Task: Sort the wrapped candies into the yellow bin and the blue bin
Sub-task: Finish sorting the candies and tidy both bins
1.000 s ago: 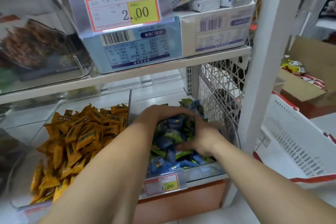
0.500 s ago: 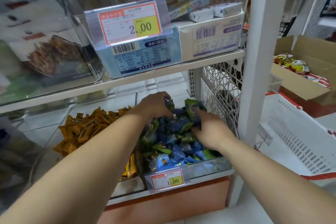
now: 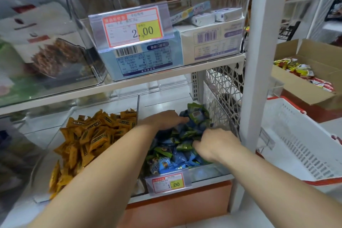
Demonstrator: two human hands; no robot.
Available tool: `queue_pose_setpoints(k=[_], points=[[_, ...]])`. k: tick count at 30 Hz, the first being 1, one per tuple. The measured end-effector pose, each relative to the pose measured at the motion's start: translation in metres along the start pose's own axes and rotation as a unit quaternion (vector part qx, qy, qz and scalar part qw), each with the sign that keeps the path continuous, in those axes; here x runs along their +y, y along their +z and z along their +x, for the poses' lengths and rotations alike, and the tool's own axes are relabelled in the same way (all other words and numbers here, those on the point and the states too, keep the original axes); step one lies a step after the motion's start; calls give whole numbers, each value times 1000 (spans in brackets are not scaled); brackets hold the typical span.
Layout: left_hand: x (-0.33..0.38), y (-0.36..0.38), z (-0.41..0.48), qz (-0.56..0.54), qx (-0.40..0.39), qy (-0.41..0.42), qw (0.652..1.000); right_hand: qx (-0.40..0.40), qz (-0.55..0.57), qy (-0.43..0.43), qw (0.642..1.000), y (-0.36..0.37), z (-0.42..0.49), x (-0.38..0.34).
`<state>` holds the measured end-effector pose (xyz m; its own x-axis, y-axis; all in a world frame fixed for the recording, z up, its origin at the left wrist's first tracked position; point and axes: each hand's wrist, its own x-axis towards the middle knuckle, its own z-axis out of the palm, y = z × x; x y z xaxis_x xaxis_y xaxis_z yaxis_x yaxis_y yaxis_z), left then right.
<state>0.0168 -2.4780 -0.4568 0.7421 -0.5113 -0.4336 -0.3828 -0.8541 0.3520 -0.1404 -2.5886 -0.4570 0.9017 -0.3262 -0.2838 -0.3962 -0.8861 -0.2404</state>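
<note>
Two clear bins stand side by side on the lower shelf. The left bin (image 3: 103, 102) holds a heap of yellow wrapped candies (image 3: 92, 135). Blue and green wrapped candies (image 3: 172, 161) fill the right bin (image 3: 209, 172). Both my hands are inside the right bin. My left hand (image 3: 164, 119) lies palm down on the back of the pile, fingers stretched toward a green candy (image 3: 197, 114). At the pile's right side my right hand (image 3: 212, 142) has its fingers curled into the green and blue wrappers.
The shelf above (image 3: 129, 83) hangs low over the bins and carries clear boxes with a 2.00 price tag (image 3: 132, 30). A white upright post (image 3: 259, 61) and lattice panel (image 3: 222, 87) border the right bin. A white basket (image 3: 296, 144) and a cardboard box (image 3: 305, 87) sit at the right.
Both hands have spread apart in the blue and green pile: the left hand flattened toward the back, the right hand slid to the right side. The view has tilted up.
</note>
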Motion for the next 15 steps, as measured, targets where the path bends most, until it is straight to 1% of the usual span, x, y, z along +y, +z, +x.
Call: queue_pose_setpoints(k=[2,5,7,9,12,15], points=[[1,2,6,-3,-28,-39,999,-47,35,-12,998,2,6,-1],[5,6,11,32,-47,-86,995,-115,136,-15,984,4,15,-4],[3,7,12,-9,-82,-95,992,-135,180,-16,974,4,22,-5],[-2,5,11,-69,-113,-99,986,-133,199,-21,971,4,26,-5],[-11,7,6,-148,-96,-106,978,-121,227,-54,965,9,33,-8],[-9,11,-2,-254,-98,-78,959,-70,231,-88,966,16,41,-11]])
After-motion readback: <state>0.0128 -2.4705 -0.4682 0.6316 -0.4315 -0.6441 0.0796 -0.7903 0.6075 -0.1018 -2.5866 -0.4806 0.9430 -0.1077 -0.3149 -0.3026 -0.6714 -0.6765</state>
